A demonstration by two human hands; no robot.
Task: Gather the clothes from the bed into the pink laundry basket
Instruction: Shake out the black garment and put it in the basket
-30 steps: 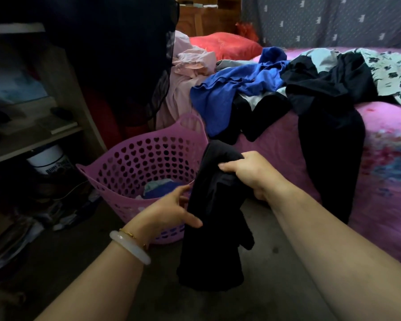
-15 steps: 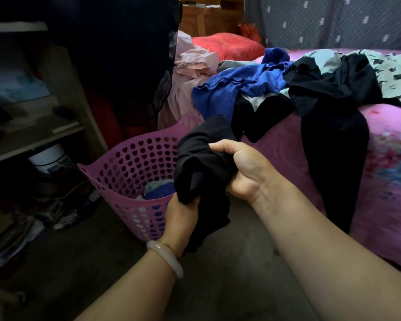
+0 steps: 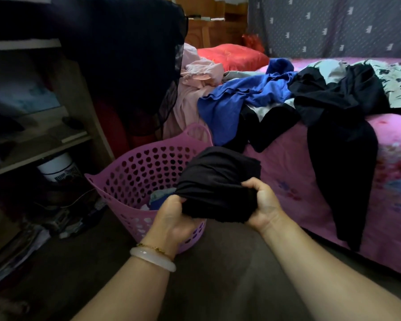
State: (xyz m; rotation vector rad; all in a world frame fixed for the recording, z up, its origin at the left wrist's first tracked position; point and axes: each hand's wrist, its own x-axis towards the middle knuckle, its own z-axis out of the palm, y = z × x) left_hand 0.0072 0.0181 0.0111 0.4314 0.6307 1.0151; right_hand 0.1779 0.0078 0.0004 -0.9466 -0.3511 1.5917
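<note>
A bunched black garment (image 3: pixel 218 184) hangs in the air just right of the pink laundry basket (image 3: pixel 134 167), over its near right rim. My left hand (image 3: pixel 174 218) grips its lower left side and my right hand (image 3: pixel 262 205) grips its right end. Inside the basket lie a few blue and pale clothes (image 3: pixel 160 198). On the bed (image 3: pixel 299 188) with its pink sheet lie a blue garment (image 3: pixel 239 98), black clothes (image 3: pixel 333 107) draped over the edge, a pale pink garment (image 3: pixel 195 89) and a white floral piece (image 3: pixel 396 82).
A wooden shelf unit (image 3: pixel 56 126) stands at the left with a white tub (image 3: pixel 58 167) under it and clutter on the floor. A dark garment (image 3: pixel 125 54) hangs above the basket. A red pillow (image 3: pixel 232 56) lies at the bed's head. Dark floor (image 3: pixel 218 262) lies below my arms.
The black garment hung long from my right hand. Both hands have gathered it into a compact bundle, with my left hand now gripping it from below beside the basket.
</note>
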